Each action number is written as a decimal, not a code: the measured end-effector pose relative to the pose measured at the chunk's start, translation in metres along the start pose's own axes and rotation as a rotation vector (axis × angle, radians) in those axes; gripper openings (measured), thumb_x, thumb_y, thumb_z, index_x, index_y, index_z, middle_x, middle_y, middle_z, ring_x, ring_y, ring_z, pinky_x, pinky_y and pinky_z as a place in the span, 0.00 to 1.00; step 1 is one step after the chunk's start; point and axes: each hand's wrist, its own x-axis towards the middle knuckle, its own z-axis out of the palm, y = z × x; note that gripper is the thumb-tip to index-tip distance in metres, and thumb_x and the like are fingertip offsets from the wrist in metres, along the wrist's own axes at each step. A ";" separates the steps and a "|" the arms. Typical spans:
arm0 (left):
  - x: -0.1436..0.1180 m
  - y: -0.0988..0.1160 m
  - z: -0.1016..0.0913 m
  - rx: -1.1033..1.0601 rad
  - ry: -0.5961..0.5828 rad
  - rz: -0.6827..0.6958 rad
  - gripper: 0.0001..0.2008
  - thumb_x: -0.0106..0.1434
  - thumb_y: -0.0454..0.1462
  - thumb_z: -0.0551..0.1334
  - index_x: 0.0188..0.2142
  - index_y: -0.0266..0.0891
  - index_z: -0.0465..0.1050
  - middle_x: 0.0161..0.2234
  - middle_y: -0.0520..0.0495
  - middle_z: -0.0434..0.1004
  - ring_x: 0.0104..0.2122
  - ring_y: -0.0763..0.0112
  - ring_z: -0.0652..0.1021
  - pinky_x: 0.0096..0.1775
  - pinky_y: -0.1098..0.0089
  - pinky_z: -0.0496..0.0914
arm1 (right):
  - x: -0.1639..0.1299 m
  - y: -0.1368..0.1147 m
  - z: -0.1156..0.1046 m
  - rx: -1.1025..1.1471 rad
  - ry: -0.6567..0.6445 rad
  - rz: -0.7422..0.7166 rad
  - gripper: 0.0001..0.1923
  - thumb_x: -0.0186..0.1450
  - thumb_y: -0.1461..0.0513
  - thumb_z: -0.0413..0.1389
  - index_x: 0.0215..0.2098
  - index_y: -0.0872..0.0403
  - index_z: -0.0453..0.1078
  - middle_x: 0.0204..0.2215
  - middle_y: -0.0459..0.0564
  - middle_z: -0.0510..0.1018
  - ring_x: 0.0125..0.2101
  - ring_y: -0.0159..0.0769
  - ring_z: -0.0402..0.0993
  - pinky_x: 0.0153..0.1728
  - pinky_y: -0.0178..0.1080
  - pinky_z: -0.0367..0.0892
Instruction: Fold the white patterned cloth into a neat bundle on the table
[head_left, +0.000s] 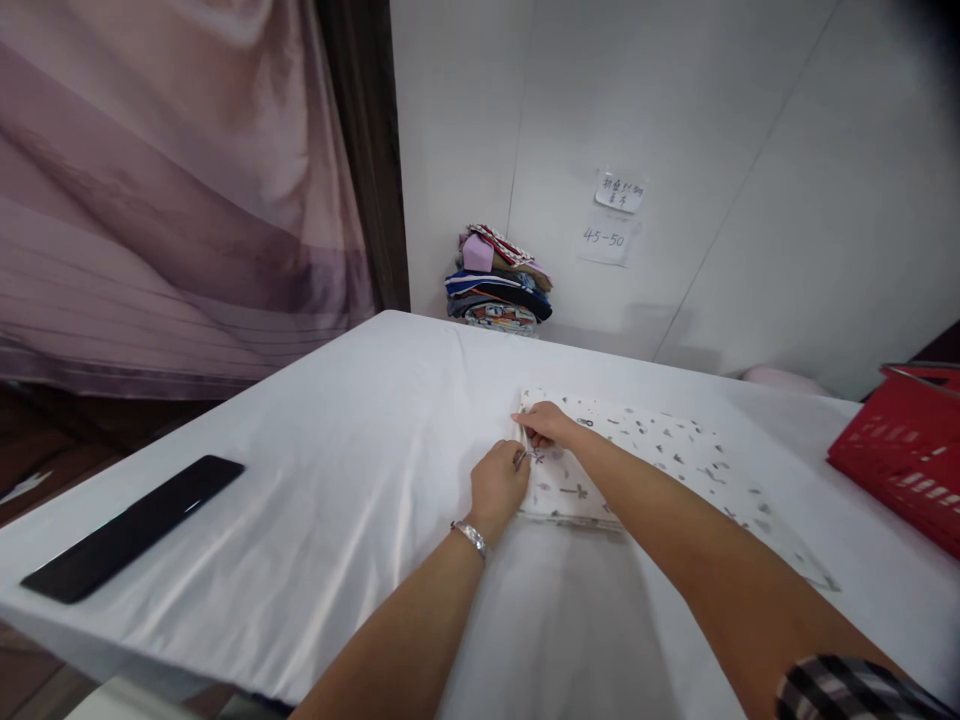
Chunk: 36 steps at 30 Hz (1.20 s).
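A white cloth with a small scattered print lies folded flat on the white-covered table. My left hand, with a silver bracelet at the wrist, is closed on the cloth's left edge, fingers pinched together. Just beyond it, my right hand pinches the same edge close to the far left corner. Its forearm crosses over the middle of the cloth and hides part of it. Both hands are nearly touching each other.
A long black flat panel lies at the table's left. Folded clothes are stacked by the wall beyond the far edge. At the right stands a red plastic basket. A pinkish curtain hangs at the left; paper notes are on the wall.
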 end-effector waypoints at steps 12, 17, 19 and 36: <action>0.004 -0.008 0.010 -0.267 -0.010 -0.192 0.09 0.60 0.37 0.56 0.40 0.41 0.70 0.28 0.51 0.77 0.28 0.72 0.75 0.30 0.73 0.63 | 0.012 -0.013 -0.006 -0.400 0.082 -0.031 0.07 0.51 0.67 0.56 0.17 0.58 0.70 0.08 0.49 0.68 0.17 0.37 0.72 0.20 0.32 0.62; 0.004 -0.007 0.006 -0.169 -0.030 -0.229 0.07 0.59 0.35 0.56 0.36 0.42 0.71 0.31 0.50 0.78 0.30 0.70 0.75 0.30 0.72 0.62 | 0.010 -0.012 0.006 -0.453 0.122 -0.091 0.05 0.52 0.67 0.56 0.20 0.57 0.72 0.13 0.52 0.73 0.24 0.37 0.75 0.24 0.31 0.63; 0.003 -0.003 0.003 -0.120 -0.040 -0.221 0.06 0.59 0.34 0.56 0.35 0.42 0.71 0.31 0.49 0.78 0.31 0.70 0.75 0.30 0.72 0.62 | 0.009 -0.009 0.009 -0.441 0.129 -0.119 0.06 0.54 0.65 0.56 0.20 0.56 0.72 0.14 0.51 0.74 0.24 0.36 0.75 0.24 0.31 0.63; 0.003 0.001 -0.001 0.099 -0.113 -0.171 0.08 0.61 0.34 0.53 0.37 0.42 0.69 0.30 0.48 0.77 0.31 0.66 0.75 0.30 0.70 0.60 | 0.047 0.028 -0.012 -0.510 0.302 -0.386 0.18 0.64 0.60 0.48 0.52 0.54 0.65 0.57 0.55 0.64 0.58 0.41 0.55 0.53 0.41 0.54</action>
